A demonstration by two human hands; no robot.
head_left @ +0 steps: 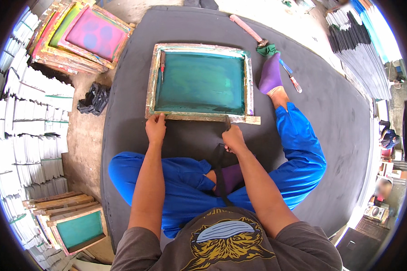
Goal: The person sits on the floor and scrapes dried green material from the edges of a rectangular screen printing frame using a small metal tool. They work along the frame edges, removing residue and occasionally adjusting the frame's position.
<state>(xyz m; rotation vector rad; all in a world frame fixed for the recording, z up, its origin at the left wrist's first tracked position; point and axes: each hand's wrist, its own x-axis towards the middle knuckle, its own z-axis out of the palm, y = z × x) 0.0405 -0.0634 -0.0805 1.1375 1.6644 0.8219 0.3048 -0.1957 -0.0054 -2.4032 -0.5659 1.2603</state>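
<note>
A wooden screen-printing frame (pixel 150 86) with green mesh (pixel 201 83) lies flat in front of me. My left hand (pixel 155 129) is closed on the near rail at its left corner, thumb and fingers pinching the wood. My right hand (pixel 234 138) is wrapped round a slim dark hand tool (pixel 227 120), whose upper end meets the near rail towards the right. Its exact kind is hard to make out. A wooden strip end (pixel 253 120) juts past the right corner. Inside the left rail rests a thin tool with a red part (pixel 162 67).
Beyond my foot (pixel 270 74) lie a pink-handled hammer (pixel 245 29), a green cloth (pixel 267 49) and a screwdriver (pixel 295 84). Stacked frames (pixel 92 36) stand at far left, more frames (pixel 79 228) at near left. A black plastic bag (pixel 94 98) and paper stacks (pixel 29 117) line the left side.
</note>
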